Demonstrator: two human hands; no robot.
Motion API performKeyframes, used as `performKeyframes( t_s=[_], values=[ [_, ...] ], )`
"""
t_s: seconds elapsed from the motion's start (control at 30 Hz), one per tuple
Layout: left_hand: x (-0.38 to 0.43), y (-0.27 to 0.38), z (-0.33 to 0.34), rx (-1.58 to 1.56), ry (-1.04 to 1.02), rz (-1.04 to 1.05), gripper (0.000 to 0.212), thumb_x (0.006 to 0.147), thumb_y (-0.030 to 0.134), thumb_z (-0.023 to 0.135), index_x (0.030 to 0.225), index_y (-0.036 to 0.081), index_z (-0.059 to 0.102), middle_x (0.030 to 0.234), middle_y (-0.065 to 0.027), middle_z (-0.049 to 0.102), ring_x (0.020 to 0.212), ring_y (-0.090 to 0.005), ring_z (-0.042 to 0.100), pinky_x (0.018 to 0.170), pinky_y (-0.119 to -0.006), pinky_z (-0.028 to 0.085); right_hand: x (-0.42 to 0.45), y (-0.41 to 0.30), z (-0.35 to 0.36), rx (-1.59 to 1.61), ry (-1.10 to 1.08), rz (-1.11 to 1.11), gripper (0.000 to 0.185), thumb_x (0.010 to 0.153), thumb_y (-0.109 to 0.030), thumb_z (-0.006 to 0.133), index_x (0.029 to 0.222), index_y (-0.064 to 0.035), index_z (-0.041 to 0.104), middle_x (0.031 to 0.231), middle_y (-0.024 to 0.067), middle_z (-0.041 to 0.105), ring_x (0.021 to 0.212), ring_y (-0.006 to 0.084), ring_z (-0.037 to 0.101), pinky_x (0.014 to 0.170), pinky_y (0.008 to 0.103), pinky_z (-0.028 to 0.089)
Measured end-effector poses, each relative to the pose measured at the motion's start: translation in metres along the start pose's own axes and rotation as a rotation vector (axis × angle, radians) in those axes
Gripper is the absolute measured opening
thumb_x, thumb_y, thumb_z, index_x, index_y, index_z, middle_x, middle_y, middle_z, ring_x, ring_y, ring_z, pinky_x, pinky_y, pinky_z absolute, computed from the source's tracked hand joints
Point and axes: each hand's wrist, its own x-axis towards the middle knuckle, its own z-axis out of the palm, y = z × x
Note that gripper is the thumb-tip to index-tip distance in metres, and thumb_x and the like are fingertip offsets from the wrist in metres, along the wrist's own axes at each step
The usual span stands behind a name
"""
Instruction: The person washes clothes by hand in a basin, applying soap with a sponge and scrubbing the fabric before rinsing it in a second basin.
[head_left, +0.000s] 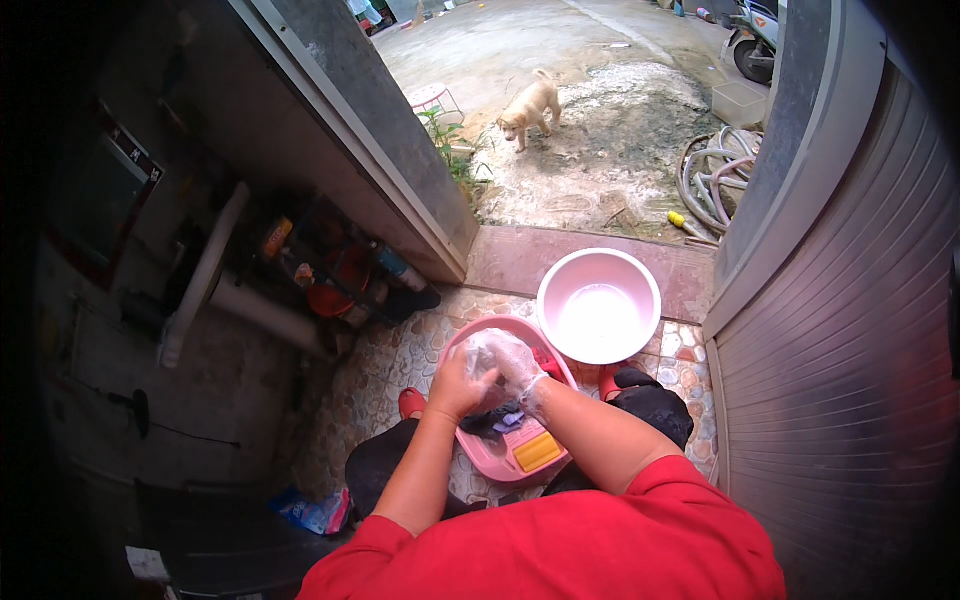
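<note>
A pink plastic washtub (495, 470) stands on the floor between my legs. Over it, my left hand (459, 384) and my right hand (514, 366) come together on a pale, soapy cloth (480, 358). Thick white suds cover the right hand and wrist, hiding most of its fingers. Below them in the tub lie dark wet clothes (480, 426), a lavender piece of fabric (511, 421) and a red garment (551, 365). A yellow soap bar (537, 451) rests in the tub's near-end compartment.
A pale pink basin (551, 330) stands beyond the tub, by the doorsill (510, 255). Right of me is a ribbed metal door (817, 300); left, a cluttered shelf rack (352, 277) and a detergent bag (315, 510). Outside are a puppy (532, 109) and coiled hoses (712, 176).
</note>
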Motion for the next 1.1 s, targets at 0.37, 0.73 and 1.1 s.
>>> performKeyframes(
  t_s=[0.37, 0.73, 1.1],
  values=[
    [-0.005, -0.011, -0.001, -0.108, 0.043, -0.070, 0.067, 0.066, 0.018, 0.077, 0.127, 0.010, 0.051, 0.115, -0.0119, 0.064, 0.106, -0.0268, 0.062, 0.092, -0.033, 0.047, -0.015, -0.039, 0.022, 0.013, -0.338, 0.138, 0.013, 0.087, -0.017, 0.058, 0.095, -0.0077, 0.063, 0.088, 0.0039, 0.061, 0.082, 0.0144, 0.057, 0.070, 0.0302, 0.048],
    [0.008, -0.020, -0.017, 0.130, 0.329, -0.119, 0.041, 0.071, 0.032, 0.072, 0.108, 0.016, 0.063, 0.101, -0.0130, 0.065, 0.089, -0.0370, 0.063, 0.076, -0.042, 0.051, -0.028, -0.062, 0.040, -0.066, -0.237, 0.047, 0.036, 0.090, -0.027, 0.059, 0.117, -0.0039, 0.057, 0.113, 0.0066, 0.059, 0.102, 0.0148, 0.056, 0.089, 0.0275, 0.044],
    [0.002, 0.014, 0.029, 0.117, 0.340, 0.277, 0.034, 0.067, 0.028, 0.072, 0.095, 0.010, 0.063, 0.085, -0.0157, 0.063, 0.075, -0.0383, 0.061, 0.067, -0.046, 0.050, 0.019, 0.063, -0.018, 0.917, -0.425, 0.279, 0.024, 0.089, -0.032, 0.056, 0.098, -0.0111, 0.060, 0.094, 0.0036, 0.062, 0.087, 0.0194, 0.062, 0.079, 0.0340, 0.052]
  ],
)
